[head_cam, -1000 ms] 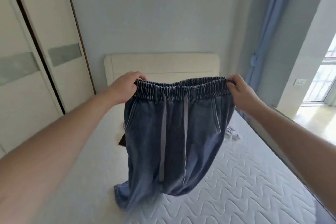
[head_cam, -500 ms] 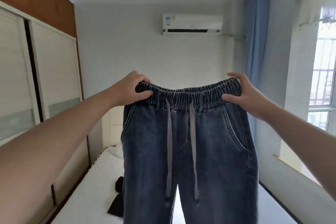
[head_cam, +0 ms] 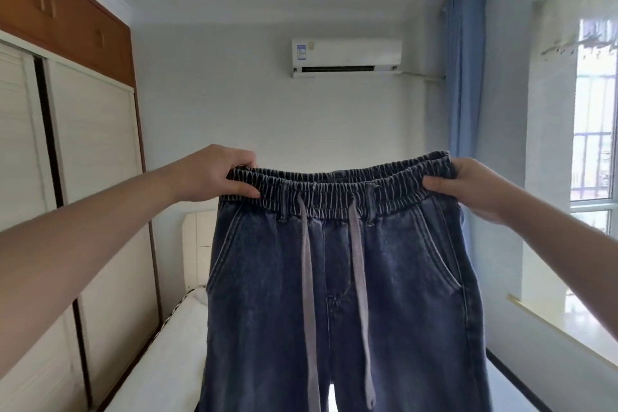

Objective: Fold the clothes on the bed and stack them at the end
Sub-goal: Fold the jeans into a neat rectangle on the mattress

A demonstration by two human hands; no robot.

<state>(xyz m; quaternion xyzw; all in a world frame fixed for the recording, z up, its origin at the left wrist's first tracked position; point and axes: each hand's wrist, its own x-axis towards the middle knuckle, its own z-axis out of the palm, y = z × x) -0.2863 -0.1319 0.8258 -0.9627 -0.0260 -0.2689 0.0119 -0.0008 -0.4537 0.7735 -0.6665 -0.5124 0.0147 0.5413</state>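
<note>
Left hand pinches the left end of the gathered elastic waistband, thumb in front, fingers curled over the top edge; right hand grips the right end the same way. Between them hangs a pair of dark blue washed-denim trousers with an elastic waist, front facing the camera, held up in the air over the bed, legs dropping out of the bottom of view. Two pale grey flat drawstrings dangle loose down the front. White quilted mattress shows below at the left side of the bed, cream headboard behind. Whether the hems touch the bed cannot be told. Judged step: shaking out and squaring the garment before the first fold, so the task looks early. Risks from here: the waistband sags in the middle, so bringing the two ends together may set the legs out of line and skew the fold; the loose drawstrings could get trapped inside a crease and leave a lump; heavy denim hanging from two pinches could slip if either grip eases; laying it down with the legs unseen may bunch the cloth at the foot end.
</note>
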